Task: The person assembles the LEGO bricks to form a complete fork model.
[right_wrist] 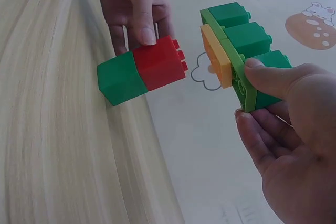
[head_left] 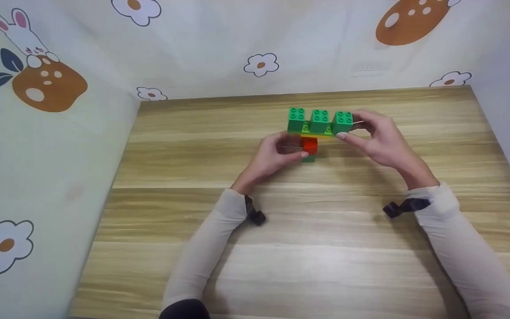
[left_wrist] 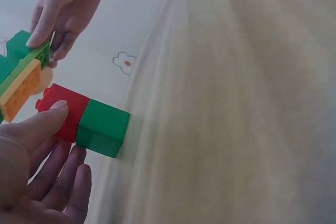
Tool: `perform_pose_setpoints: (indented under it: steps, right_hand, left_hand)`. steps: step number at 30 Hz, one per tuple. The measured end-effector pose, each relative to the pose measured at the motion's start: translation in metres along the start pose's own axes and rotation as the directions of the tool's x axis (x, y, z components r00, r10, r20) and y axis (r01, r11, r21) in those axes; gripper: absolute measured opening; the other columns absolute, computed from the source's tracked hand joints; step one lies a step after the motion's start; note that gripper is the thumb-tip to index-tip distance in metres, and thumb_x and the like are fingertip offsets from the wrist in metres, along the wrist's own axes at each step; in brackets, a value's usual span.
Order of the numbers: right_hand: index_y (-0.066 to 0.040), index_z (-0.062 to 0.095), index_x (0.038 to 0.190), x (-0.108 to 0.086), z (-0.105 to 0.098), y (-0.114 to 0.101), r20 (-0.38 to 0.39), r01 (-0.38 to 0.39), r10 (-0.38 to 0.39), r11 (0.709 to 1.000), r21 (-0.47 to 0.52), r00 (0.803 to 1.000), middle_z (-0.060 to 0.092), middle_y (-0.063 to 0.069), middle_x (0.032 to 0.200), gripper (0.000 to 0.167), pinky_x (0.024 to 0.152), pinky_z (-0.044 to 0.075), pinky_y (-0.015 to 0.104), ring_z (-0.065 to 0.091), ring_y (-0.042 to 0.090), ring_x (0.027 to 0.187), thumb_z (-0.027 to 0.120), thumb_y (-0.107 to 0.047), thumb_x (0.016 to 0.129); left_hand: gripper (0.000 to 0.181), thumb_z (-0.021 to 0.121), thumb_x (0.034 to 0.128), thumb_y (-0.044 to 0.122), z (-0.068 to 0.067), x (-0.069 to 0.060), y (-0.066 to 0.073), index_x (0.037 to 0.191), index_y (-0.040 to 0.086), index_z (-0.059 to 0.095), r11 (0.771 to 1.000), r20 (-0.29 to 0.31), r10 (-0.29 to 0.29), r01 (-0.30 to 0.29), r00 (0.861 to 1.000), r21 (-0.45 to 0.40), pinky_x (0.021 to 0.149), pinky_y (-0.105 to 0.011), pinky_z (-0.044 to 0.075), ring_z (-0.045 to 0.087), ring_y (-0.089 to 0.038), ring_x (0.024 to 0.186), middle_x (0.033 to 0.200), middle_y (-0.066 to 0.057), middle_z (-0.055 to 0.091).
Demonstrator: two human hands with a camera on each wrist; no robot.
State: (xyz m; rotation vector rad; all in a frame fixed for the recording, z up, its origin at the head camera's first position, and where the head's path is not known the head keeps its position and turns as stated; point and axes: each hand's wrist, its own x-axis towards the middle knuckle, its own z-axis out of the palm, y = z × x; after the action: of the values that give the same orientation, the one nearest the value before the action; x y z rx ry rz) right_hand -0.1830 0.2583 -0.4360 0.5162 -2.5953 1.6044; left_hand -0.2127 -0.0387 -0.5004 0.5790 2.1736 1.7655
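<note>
Between its thumb and fingers my left hand pinches the red block, which is joined to a green block beneath it. My right hand holds one end of a second assembly. On that piece, several dark green blocks stand in a row on light green plates, and a thin yellow-orange plate is fixed under the middle. The wrist views show a gap between the red block's studs and the yellow-orange plate. Both assemblies are above the table, the right one higher.
A wood-grain table lies under both arms. Pale cloth walls printed with flowers, fruit and a rabbit rise behind and on the left side. Black straps with small devices sit on the wrists.
</note>
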Motion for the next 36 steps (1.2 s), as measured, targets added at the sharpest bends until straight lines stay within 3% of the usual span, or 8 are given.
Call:
perform_pose_setpoints:
  steps: [6, 13, 16, 24, 29, 36]
  right_hand:
    - [-0.010, 0.075, 0.131, 0.002, 0.001, 0.001, 0.003, 0.025, -0.025, 1.000, 0.002, 1.000, 0.075, 0.004, 0.119, 0.037, 0.104, 0.057, 0.022, 0.071, 0.015, 0.107, 0.084, -0.019, 0.097]
    - [-0.011, 0.075, 0.132, 0.002, 0.001, 0.001, 0.001, 0.026, -0.026, 1.000, -0.002, 1.000, 0.074, 0.004, 0.120, 0.037, 0.103, 0.057, 0.019, 0.070, 0.017, 0.110, 0.084, -0.018, 0.097]
    - [-0.011, 0.074, 0.132, 0.002, 0.001, 0.002, 0.004, 0.031, -0.031, 1.000, 0.000, 1.000, 0.074, 0.004, 0.120, 0.037, 0.102, 0.057, 0.018, 0.070, 0.020, 0.110, 0.084, -0.017, 0.097]
    - [-0.006, 0.074, 0.129, 0.002, 0.003, 0.005, 0.015, 0.052, -0.052, 0.999, -0.004, 0.999, 0.074, 0.004, 0.118, 0.035, 0.100, 0.057, 0.016, 0.072, 0.013, 0.106, 0.083, -0.012, 0.096]
    - [-0.004, 0.074, 0.129, 0.001, 0.003, 0.008, 0.027, 0.055, -0.054, 0.998, -0.009, 0.998, 0.073, 0.004, 0.119, 0.035, 0.100, 0.057, 0.017, 0.072, 0.011, 0.106, 0.084, -0.011, 0.096]
    - [-0.002, 0.073, 0.131, 0.000, 0.005, 0.010, 0.062, 0.054, -0.053, 0.999, -0.010, 0.997, 0.072, 0.010, 0.122, 0.038, 0.101, 0.057, 0.017, 0.071, 0.010, 0.109, 0.084, -0.010, 0.095]
  left_hand:
    - [0.051, 0.091, 0.0904, 0.023, 0.004, -0.002, -0.003, 0.134, 0.006, 0.071, 1.000, -0.005, 0.021, -0.021, 1.000, 0.020, 0.105, -0.033, 0.061, 0.077, -0.022, 0.118, 0.132, -0.008, 0.076]
    - [0.060, 0.092, 0.0892, 0.031, -0.001, -0.002, 0.001, 0.141, 0.014, 0.067, 0.999, -0.012, 0.030, -0.030, 0.999, 0.014, 0.109, -0.032, 0.059, 0.074, -0.022, 0.124, 0.135, -0.005, 0.074]
    - [0.062, 0.093, 0.0878, 0.031, -0.007, -0.003, 0.006, 0.142, 0.016, 0.066, 0.999, -0.055, 0.044, -0.045, 0.998, -0.022, 0.110, -0.031, 0.058, 0.072, -0.021, 0.126, 0.136, -0.003, 0.073]
    - [0.050, 0.087, 0.0929, 0.012, -0.020, -0.008, 0.015, 0.138, 0.003, 0.069, 0.974, -0.173, 0.134, -0.162, 0.976, -0.159, 0.109, -0.039, 0.059, 0.072, -0.023, 0.120, 0.132, -0.014, 0.075]
    - [0.044, 0.084, 0.0950, 0.009, -0.023, -0.013, 0.013, 0.136, 0.001, 0.071, 0.966, -0.172, 0.181, -0.208, 0.968, -0.152, 0.106, -0.041, 0.061, 0.074, -0.024, 0.116, 0.131, -0.015, 0.075]
    - [0.044, 0.084, 0.0946, 0.007, -0.024, -0.018, 0.007, 0.135, -0.001, 0.070, 0.970, -0.158, 0.178, -0.200, 0.971, -0.135, 0.104, -0.040, 0.062, 0.074, -0.023, 0.114, 0.129, -0.017, 0.075]
